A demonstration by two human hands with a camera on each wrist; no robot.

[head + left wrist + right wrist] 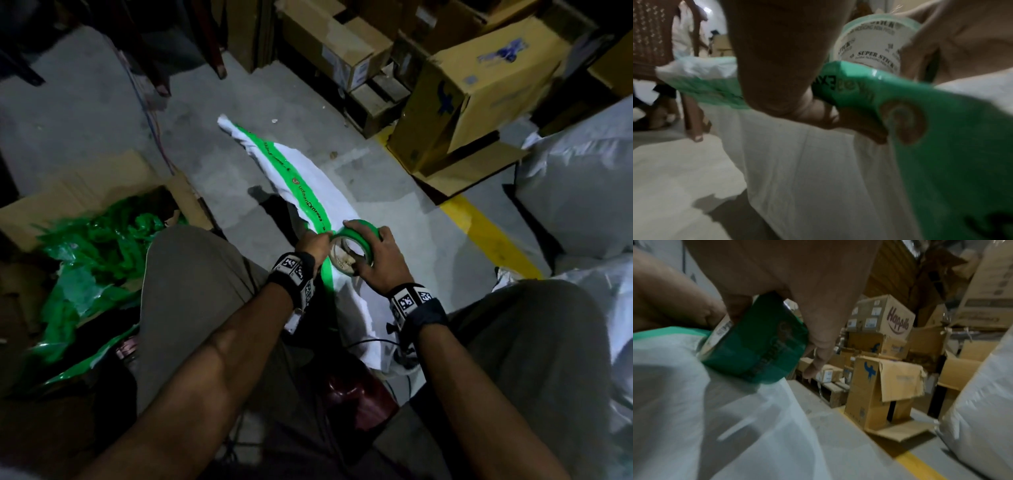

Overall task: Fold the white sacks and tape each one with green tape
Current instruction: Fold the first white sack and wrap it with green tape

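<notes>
Gripping the roll of green tape (356,245) around its rim, the right hand (380,263) held it upright against the folded white sack (329,192), fingers curled over the top and thumb at the near side. The left hand (313,245) sat just beside it, touching the roll's left edge, its fingers closed on the sack and the strip of green tape (301,192) that ran along the sack's length; the left wrist view showed the thumb pinching the taped edge. The sack stretched away from the person's knees across the grey floor (102,113), its far end narrowing to a bunched tip. To the left stood an open cardboard box (85,192) filled with crumpled green plastic (92,246). Stacked cartons (472,89) stood beyond a yellow floor line (486,229), with bulging white bags (579,192) on the right.
</notes>
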